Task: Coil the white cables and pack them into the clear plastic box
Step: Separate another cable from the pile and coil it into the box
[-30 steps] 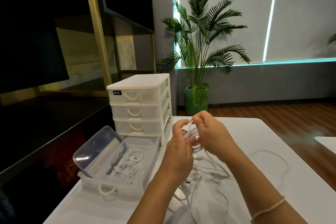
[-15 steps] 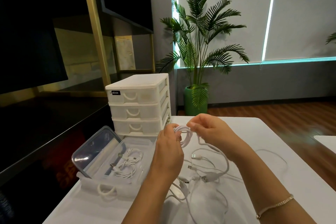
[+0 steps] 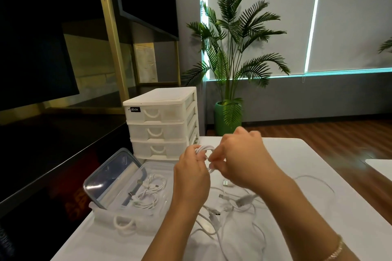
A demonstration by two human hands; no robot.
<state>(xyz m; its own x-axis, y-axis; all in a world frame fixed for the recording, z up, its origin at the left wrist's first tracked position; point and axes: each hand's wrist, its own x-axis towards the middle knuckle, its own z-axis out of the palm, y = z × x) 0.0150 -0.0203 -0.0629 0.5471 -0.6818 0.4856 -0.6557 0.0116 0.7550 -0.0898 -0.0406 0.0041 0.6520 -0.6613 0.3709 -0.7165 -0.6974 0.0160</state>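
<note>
Between your two hands a small coil point(image 3: 203, 150) of white cable is taking shape. Your left hand point(image 3: 191, 176) has its grip closed on the coil's left side, fingers curled round the loops; your right hand point(image 3: 239, 159) has its grip pinched on the strand at the coil's right edge, just beside the left fingers. A moment ago the right hand was off to the side of the loops with a long run of cable arcing down from it; now it has come in against the coil and that slack is gone, so most of this cable looks wound. Your hands are blurred with motion, so exact finger contact is hard to read.

Below them, loose cables point(image 3: 233, 207) lie tangled on the bench point(image 3: 307, 176), their plugs showing. To the left the clear box point(image 3: 157, 167) stands open, lid point(image 3: 110, 176) tipped back, with coiled cables point(image 3: 148, 193) already inside. Behind it sits a white drawer unit point(image 3: 161, 123).

My read: this coil is nearly ready for the box, once the tail is tucked so it does not spring apart. Several cables remain.
</note>
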